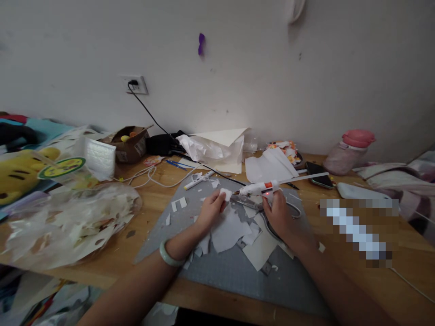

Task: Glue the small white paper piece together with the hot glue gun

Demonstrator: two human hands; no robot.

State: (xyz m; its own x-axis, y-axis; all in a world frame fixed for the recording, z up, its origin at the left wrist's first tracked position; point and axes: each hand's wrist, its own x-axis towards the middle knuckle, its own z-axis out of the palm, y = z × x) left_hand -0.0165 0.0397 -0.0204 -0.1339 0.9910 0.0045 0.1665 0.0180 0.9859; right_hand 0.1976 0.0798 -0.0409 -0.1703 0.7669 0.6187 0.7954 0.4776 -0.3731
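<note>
Over the grey mat (217,267) on the bench, the left hand (211,209) is pinching a small, light, easily crushed paper piece (225,194) by its edge, while the right hand (278,213) is closing firmly around a rigid glue gun (263,186), nozzle touching the piece.

Table (340,271): wood, light, with a smooth, slightly satin finish. Cutting mat (238,271): grey, matt, seemingly rubber or soft plastic. Glue gun (261,187): white plastic, smooth and faintly glossy. Small piece (225,194) pinched in the left hand (210,209): white, matt, paper-like. Scraps (227,231) spread on the mat: paper and thin card, matt. Bangle (167,254) on the left wrist: pale green, polished, stone-like. Bag of offcuts (68,222): clear plastic film, glossy and crinkled. Bottle (350,151): translucent plastic with smooth pink lid. Box (131,145): brown corrugated cardboard, matt. Wall (238,59): painted, matt, scuffed.
</note>
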